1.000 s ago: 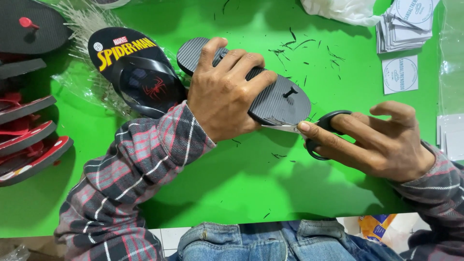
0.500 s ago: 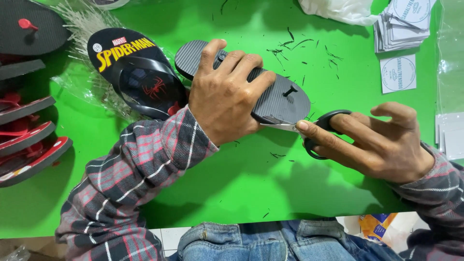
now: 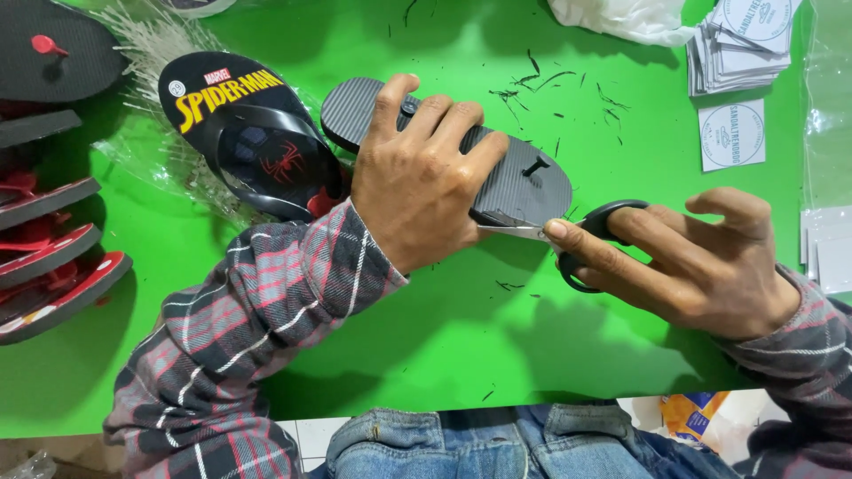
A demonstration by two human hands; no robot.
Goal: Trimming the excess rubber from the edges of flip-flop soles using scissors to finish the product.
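My left hand (image 3: 424, 177) grips a black flip-flop (image 3: 524, 182) turned sole up, its ribbed underside facing me, over a green table (image 3: 399, 355). My right hand (image 3: 701, 266) holds black-handled scissors (image 3: 590, 232), index finger laid along the blades. The blades sit against the near edge of the sole, by the strap plug (image 3: 535, 165). A second flip-flop (image 3: 244, 133), black with a red spider print and yellow lettering, lies strap up just left of my left hand.
A stack of black and red flip-flops (image 3: 49, 257) fills the left edge. Round-printed white cards (image 3: 737, 44) lie piled at the top right, with clear bags (image 3: 830, 239) at the right. Black trimmings (image 3: 555, 93) litter the green surface. A white bag (image 3: 621, 16) is at the top.
The hands, scissors and sole barely shifted; the flip-flop sits a touch lower and closer to the scissors.
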